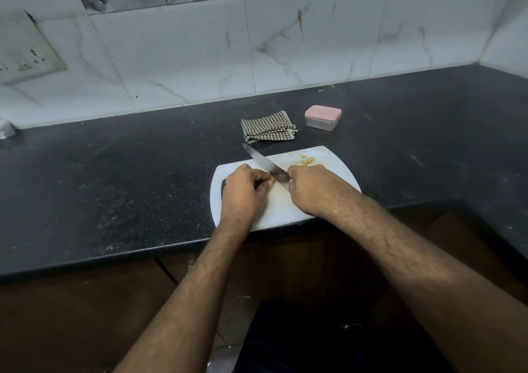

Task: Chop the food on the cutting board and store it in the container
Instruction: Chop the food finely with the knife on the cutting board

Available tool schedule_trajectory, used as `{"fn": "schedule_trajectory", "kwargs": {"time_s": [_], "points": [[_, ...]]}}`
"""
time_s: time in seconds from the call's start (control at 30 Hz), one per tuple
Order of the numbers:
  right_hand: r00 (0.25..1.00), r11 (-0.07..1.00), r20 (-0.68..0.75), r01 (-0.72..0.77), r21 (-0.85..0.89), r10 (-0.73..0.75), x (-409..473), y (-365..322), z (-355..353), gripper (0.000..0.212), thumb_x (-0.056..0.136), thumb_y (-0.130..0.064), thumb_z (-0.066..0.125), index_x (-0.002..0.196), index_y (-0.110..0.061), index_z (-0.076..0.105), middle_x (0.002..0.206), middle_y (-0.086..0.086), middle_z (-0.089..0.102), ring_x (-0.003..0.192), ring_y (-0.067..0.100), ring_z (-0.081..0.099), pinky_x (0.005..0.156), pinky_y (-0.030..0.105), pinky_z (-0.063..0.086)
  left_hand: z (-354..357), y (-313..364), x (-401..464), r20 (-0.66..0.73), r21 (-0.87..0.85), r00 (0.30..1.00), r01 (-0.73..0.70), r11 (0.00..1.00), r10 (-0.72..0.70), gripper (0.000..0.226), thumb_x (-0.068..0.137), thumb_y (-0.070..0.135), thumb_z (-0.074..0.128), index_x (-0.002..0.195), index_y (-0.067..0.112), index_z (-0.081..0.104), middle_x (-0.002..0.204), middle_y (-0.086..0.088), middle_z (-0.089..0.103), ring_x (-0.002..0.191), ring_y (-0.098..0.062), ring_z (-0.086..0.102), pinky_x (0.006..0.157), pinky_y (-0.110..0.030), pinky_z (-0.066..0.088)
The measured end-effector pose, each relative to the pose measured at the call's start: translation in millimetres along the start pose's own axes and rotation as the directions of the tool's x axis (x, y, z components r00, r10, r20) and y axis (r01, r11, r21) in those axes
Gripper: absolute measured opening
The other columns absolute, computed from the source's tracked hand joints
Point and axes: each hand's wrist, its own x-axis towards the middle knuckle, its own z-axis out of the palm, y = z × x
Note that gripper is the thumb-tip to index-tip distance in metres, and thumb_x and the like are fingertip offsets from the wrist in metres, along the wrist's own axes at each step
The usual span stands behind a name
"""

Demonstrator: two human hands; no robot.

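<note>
A white cutting board (337,170) lies at the front edge of the black counter. My right hand (311,190) grips the handle of a knife (263,161), whose blade points up and left across the board. My left hand (244,192) has its fingers curled round a small piece of food (272,180) right beside the blade; the piece is mostly hidden. A few yellowish cut pieces (307,160) lie near the board's far edge. A small clear container with a pink lid (323,117), shut, stands behind the board to the right.
A folded checked cloth (267,127) lies just behind the board, left of the container. The black counter (114,172) runs left and wraps round a corner at the right. A tiled wall with a switch plate (25,55) stands behind.
</note>
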Motion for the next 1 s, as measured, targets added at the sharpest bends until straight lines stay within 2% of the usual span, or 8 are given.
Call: {"fn": "schedule_trajectory", "kwargs": {"time_s": [0.3,0.4,0.57,0.67,0.77,0.87,1.0], "points": [[0.999,1.000,0.034,-0.011,0.004,0.011,6,5,8,0.028,0.106,-0.023,0.036,0.128,-0.024,0.052,0.087,0.000,0.042,0.089,0.020,0.050,0.070,0.033,0.042,-1,1,0,0.002,0.010,1.000,-0.007,1.000,0.007,0.017,0.091,0.024,0.077,0.108,0.022,0.081,0.091,0.015,0.062,0.091,-0.009,0.063,0.092,-0.036,0.055],[0.998,1.000,0.068,0.004,-0.022,-0.003,10,7,3,0.028,0.107,-0.024,0.036,0.129,-0.024,0.052,0.099,0.004,0.046,0.091,0.021,0.051,0.070,0.032,0.040,-2,0,1,0.011,-0.005,1.000,0.004,1.000,-0.004,0.017,0.091,0.023,0.077,0.107,0.021,0.081,0.089,0.018,0.061,0.091,-0.008,0.063,0.092,-0.034,0.055],[0.992,0.995,0.120,0.045,-0.091,-0.034,16,7,-4,0.029,0.107,-0.022,0.035,0.131,-0.020,0.051,0.098,0.002,0.045,0.093,0.020,0.047,0.062,0.029,0.032,-2,2,1,0.010,-0.004,1.000,0.004,1.000,-0.004,0.016,0.091,0.022,0.077,0.106,0.020,0.081,0.086,0.021,0.058,0.088,-0.004,0.061,0.091,-0.028,0.054],[0.988,0.990,0.152,0.045,-0.131,-0.025,17,4,-5,0.032,0.107,-0.020,0.035,0.136,-0.020,0.049,0.109,0.007,0.052,0.095,0.021,0.047,0.072,0.031,0.036,-3,2,1,0.009,-0.021,1.000,0.007,1.000,-0.007,0.016,0.091,0.021,0.078,0.106,0.019,0.081,0.087,0.021,0.061,0.086,-0.003,0.062,0.090,-0.026,0.054],[0.984,0.988,0.177,0.045,-0.146,-0.018,21,3,-4,0.032,0.108,-0.021,0.035,0.137,-0.020,0.047,0.124,0.010,0.055,0.096,0.021,0.047,0.076,0.032,0.038,-4,3,1,0.009,-0.031,1.000,0.010,0.999,-0.010,0.016,0.090,0.020,0.078,0.106,0.020,0.081,0.089,0.018,0.066,0.084,-0.002,0.063,0.089,-0.024,0.054],[0.982,0.991,0.187,0.035,-0.129,-0.010,22,4,3,0.033,0.108,-0.023,0.035,0.139,-0.022,0.046,0.111,0.009,0.052,0.095,0.020,0.050,0.076,0.032,0.041,-5,5,-1,0.004,-0.046,1.000,0.016,0.999,-0.015,0.018,0.090,0.019,0.078,0.107,0.020,0.081,0.099,0.010,0.074,0.088,-0.002,0.065,0.092,-0.026,0.055],[0.990,0.995,0.139,0.016,-0.100,-0.002,19,6,9,0.033,0.108,-0.023,0.035,0.138,-0.023,0.046,0.090,0.002,0.047,0.089,0.019,0.052,0.073,0.032,0.042,-6,7,-4,-0.009,-0.038,1.000,0.010,0.999,-0.011,0.017,0.090,0.020,0.078,0.107,0.022,0.081,0.098,0.009,0.076,0.088,-0.003,0.067,0.090,-0.027,0.056]]}}
